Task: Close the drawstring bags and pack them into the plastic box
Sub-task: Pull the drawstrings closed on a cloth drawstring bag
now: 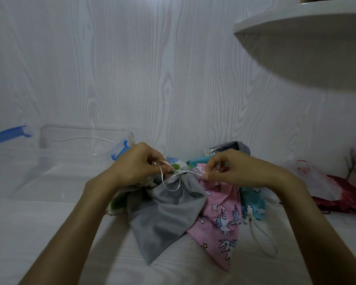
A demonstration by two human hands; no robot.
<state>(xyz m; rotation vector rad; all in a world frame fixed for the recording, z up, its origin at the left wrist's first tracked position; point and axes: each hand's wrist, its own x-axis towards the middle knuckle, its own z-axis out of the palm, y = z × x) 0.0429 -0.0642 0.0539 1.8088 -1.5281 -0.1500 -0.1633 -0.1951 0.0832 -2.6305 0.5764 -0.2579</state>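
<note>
a plain grey bag (164,219) of soft cloth lies on a white table (49,233), its neck gathered tight at the top and its body spreading down toward the viewer into a pointed corner. a thin white ribbon (173,177) runs through the neck and hangs in 1 loose loop over the front of the grey cloth.

the left hand (140,163) sits just left of the gathered neck, fingers curled, pinching 1 end of the ribbon between thumb and fingertips. the right hand (228,169) sits just right of the neck, fingers also curled, pinching the other end, so the ribbon stretches almost level between the 2 hands with the neck of the bag in the middle.

under and beside the grey bag lie other bags: a pink bag (220,221) printed with unicorns to its right, a teal bag (253,202) with clouds further right, and a green-and-white bag (117,202) showing at the left edge.

a clear plastic box (56,161) with blue clips stands open on the table to the left, near the left hand but apart from it. a red bag (345,198) lies at the far right.
</note>
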